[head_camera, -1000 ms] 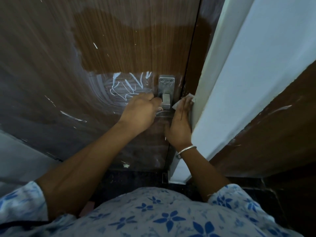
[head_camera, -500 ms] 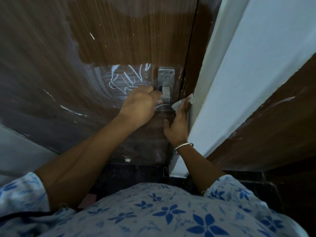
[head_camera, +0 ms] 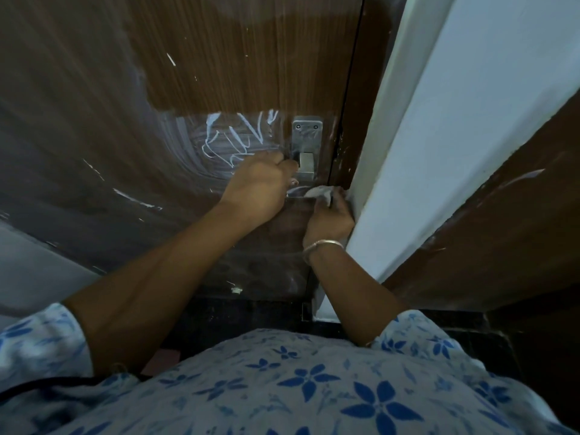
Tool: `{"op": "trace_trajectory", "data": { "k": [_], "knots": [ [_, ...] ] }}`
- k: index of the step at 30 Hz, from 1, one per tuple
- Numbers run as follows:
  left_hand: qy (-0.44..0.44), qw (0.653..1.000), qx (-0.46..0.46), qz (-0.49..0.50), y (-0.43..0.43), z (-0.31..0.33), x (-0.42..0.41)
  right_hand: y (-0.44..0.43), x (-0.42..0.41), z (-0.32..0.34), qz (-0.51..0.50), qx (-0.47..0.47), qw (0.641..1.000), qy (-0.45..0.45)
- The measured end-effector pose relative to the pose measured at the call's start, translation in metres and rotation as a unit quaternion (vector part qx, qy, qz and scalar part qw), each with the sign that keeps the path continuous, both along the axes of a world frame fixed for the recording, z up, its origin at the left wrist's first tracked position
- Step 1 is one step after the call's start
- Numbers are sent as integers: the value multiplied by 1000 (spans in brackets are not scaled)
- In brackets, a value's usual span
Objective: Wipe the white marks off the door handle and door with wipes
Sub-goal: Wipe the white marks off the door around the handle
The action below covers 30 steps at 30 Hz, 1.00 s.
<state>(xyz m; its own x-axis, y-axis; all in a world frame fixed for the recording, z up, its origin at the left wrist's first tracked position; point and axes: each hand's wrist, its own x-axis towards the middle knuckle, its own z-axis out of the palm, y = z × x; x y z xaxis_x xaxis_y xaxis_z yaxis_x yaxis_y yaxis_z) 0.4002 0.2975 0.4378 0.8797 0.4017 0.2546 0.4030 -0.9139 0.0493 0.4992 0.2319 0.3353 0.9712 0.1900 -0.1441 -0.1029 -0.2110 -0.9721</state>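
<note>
The left hand [head_camera: 260, 183] is closed around the handle [head_camera: 306, 164], its fingers curled over the lever so that only the lever's square end shows at the hand's 3 o'clock. Above the lever, at 12 o'clock, the metal plate [head_camera: 307, 133] sits on the door [head_camera: 251, 58] with two screws near its top edge.

The right hand [head_camera: 329, 215] grips a crumpled white wipe [head_camera: 320, 193] and presses it against the door just below the plate, at about 6 o'clock from the handle. The wipe lies between the two hands, touching the door close to its edge, and the right hand is squeezed against the white frame [head_camera: 439, 152] at its 3 o'clock. A bangle [head_camera: 320, 246] circles the right wrist.

White marks [head_camera: 238, 139] scrawl across the door at 9 o'clock from the plate, just above the left hand's knuckles. A broad pale smear [head_camera: 94, 136] spreads further out at 9 o'clock, with a few short white streaks in it. A white fleck [head_camera: 236, 289] sits low on the door, at 6 o'clock from the left hand.
</note>
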Motion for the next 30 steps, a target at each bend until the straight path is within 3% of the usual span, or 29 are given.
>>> {"op": "trace_trajectory", "data": {
  "k": [5, 8, 9, 11, 15, 19, 22, 25, 27, 30],
  "knots": [
    [-4, 1000, -6, 1, 0, 1, 0, -2, -2, 20, 91, 31, 988, 118],
    [-8, 1000, -6, 4, -1, 0, 0, -1, 1, 15, 110, 82, 962, 236],
    [-8, 1000, -7, 5, -1, 0, 0, 3, 3, 8, 100, 45, 962, 251],
    [-4, 1000, -6, 6, -1, -1, 0, 2, 5, 4, 78, -44, 983, 159],
    [-14, 1000, -10, -1, 0, -1, -1, 3, -5, 5, 84, -91, 983, 134],
    [-31, 999, -12, -7, 1, -2, -2, 4, 1, -3, 80, -59, 982, 162],
    [-28, 1000, -12, -2, 2, -5, -2, 9, -6, 7, -18, 163, 947, 275],
    [-39, 999, -17, 0, 2, -5, -2, 14, -12, 15, -86, 198, 933, 288],
    [-40, 999, -16, 0, 1, -5, -3, 11, -10, 14, -40, 175, 941, 288],
    [-37, 999, -18, 0, 1, -6, -3, 9, -3, 16, -5, 218, 920, 325]
  ]
}}
